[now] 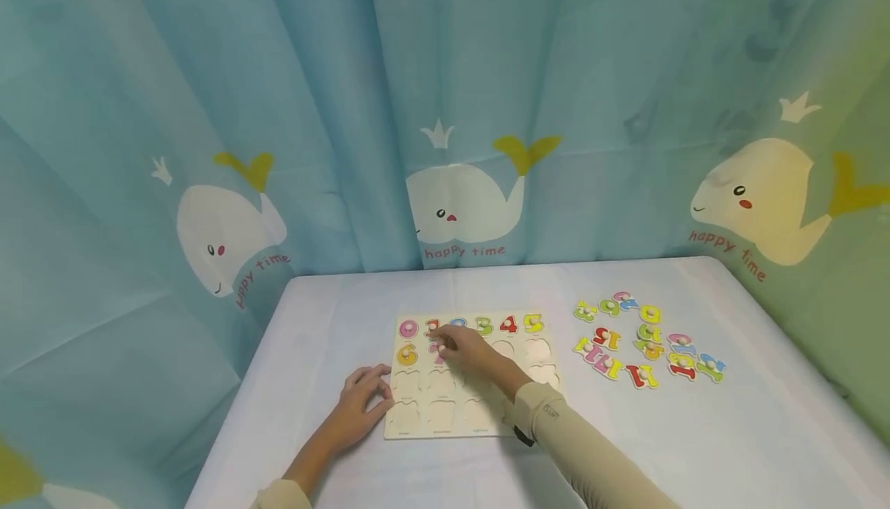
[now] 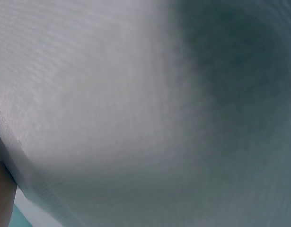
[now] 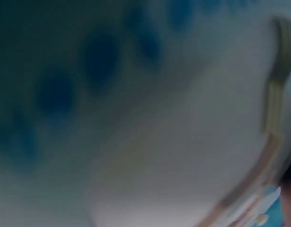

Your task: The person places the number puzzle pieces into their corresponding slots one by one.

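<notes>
A wooden number puzzle board (image 1: 426,429) lies flat on the table. Its top row holds the pieces 0 (image 1: 408,329) to 5 (image 1: 533,323), with the 2 partly behind a hand. Below the 0 sits an orange 6 (image 1: 406,354). My right hand (image 1: 469,348) reaches over the board and pinches the pink 7 piece (image 1: 436,350) beside the 6; the fingers hide part of it. At the board's left edge rests my left hand (image 1: 363,399), fingers loosely bent, tips at the edge. Blurred cloth fills most of both wrist views.
Several loose number pieces lie scattered right of the board, among them a red 15 (image 1: 606,338) and a red and yellow 11 (image 1: 643,376). Bare white tablecloth (image 1: 334,316) shows left of the board. A blue curtain (image 1: 334,107) with whales hangs behind the table.
</notes>
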A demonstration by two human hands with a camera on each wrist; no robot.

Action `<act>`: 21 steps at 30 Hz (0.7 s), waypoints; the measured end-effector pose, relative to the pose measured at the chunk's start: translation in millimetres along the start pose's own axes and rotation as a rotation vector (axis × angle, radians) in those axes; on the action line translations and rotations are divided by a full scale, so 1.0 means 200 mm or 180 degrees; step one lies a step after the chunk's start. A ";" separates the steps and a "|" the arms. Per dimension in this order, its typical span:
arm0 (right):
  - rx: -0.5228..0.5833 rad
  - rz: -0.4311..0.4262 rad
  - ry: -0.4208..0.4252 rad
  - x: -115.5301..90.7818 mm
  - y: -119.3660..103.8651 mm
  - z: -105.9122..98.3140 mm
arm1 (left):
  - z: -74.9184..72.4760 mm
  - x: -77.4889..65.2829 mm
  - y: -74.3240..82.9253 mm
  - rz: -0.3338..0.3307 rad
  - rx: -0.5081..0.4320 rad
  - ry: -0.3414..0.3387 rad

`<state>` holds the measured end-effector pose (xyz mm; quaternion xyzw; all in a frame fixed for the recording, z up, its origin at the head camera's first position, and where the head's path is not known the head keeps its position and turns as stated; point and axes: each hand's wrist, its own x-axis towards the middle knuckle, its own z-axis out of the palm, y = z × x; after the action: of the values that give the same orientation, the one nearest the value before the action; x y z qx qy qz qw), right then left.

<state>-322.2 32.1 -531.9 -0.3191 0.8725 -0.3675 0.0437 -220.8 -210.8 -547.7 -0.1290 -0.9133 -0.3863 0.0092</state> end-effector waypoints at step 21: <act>0.0589 0.0185 0.0106 -0.01 0.01 0.05 | 0.01 -0.01 -0.03 0.0018 -0.0009 0.0015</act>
<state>-318.7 29.0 -541.3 -0.2822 0.8443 -0.4503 0.0691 -221.0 -214.0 -552.5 -0.1307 -0.9123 -0.3879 0.0122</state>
